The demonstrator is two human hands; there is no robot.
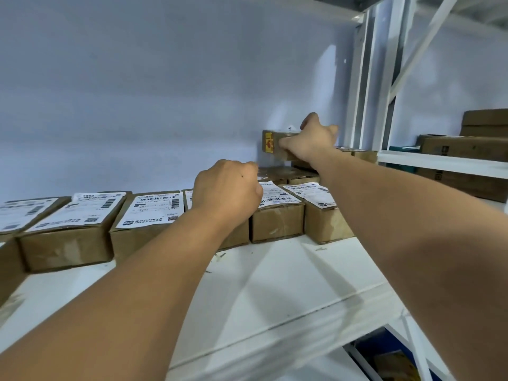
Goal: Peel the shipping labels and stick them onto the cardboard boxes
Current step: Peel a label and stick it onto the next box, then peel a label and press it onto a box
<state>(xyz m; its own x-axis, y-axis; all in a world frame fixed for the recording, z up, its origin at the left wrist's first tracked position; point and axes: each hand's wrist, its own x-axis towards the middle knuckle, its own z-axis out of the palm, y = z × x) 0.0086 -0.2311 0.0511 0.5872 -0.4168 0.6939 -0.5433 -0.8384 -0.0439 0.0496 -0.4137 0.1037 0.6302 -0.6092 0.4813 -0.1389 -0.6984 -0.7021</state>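
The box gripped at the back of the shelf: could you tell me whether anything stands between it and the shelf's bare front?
Yes: the row of labelled boxes stands in front of the box that the right hand grips.

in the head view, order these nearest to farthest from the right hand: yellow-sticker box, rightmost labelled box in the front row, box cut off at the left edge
1. yellow-sticker box, back right, gripped by the right hand.
2. rightmost labelled box, front row, below that hand.
3. box cut off at the left edge, the row's far end.
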